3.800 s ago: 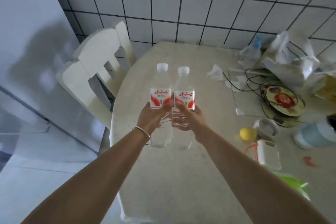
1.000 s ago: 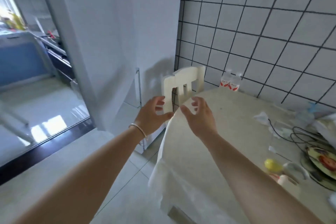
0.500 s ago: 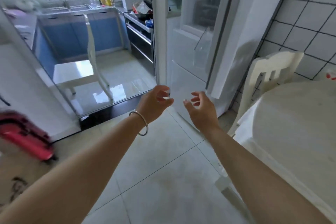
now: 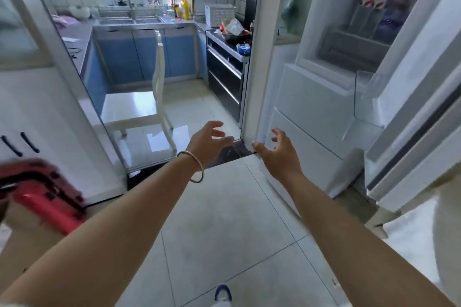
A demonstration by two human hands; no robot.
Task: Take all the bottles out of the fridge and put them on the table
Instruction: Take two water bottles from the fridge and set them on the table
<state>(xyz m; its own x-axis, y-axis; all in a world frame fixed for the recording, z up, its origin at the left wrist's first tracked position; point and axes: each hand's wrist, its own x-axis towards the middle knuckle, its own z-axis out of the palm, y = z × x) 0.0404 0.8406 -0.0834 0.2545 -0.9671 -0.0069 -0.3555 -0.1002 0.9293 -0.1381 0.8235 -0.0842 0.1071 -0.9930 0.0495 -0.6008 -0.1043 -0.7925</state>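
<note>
Both hands, left (image 4: pixel 208 141) and right (image 4: pixel 280 154), hang empty, fingers loose; bottles (image 4: pixel 371 11) remain in the open fridge (image 4: pixel 324 97); more trips left.

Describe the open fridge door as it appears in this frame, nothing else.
The fridge door is white, glossy plastic, and swung wide open at the right of the view. Its inner face carries moulded shelves; an upper shelf holds blurred bottles with red-and-white labels beside bluish packets. Lower bins look clear. Neither hand touches it.
</note>
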